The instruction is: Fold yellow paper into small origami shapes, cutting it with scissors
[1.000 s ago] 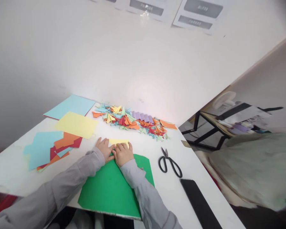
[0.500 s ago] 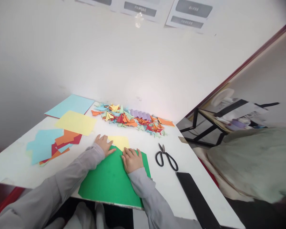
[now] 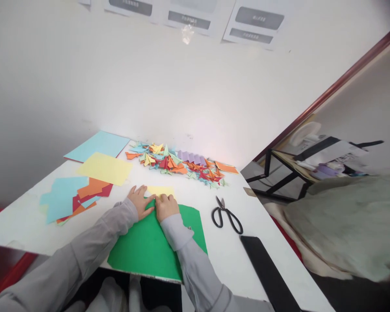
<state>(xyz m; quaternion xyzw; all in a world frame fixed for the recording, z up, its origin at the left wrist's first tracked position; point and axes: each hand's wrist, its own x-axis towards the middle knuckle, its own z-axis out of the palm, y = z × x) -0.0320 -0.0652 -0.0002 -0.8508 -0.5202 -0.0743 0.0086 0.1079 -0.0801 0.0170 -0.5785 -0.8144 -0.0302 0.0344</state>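
A small yellow sheet of paper [image 3: 164,190] lies at the top edge of the green sheet [image 3: 143,251], partly covered by my hands. My left hand [image 3: 140,203] rests palm down with its fingers apart, across the yellow paper's left side and the green sheet. Beside it, my right hand [image 3: 167,208] has its fingers curled together on the near edge of the yellow paper, close to the left fingertips. The exact grip of the right fingers is partly hidden.
Folded paper planes [image 3: 172,162] lie in a heap along the wall. Black-handled scissors [image 3: 226,214] and a long black strip [image 3: 269,273] are on the right. Loose coloured papers [image 3: 66,195], a yellow sheet [image 3: 105,169] and a blue sheet [image 3: 99,145] lie left. Grey-green fabric [image 3: 347,221] is beyond the table.
My right hand has moved left toward my left hand, and its spread fingers have curled in on the yellow paper. The left hand stays nearly in place.
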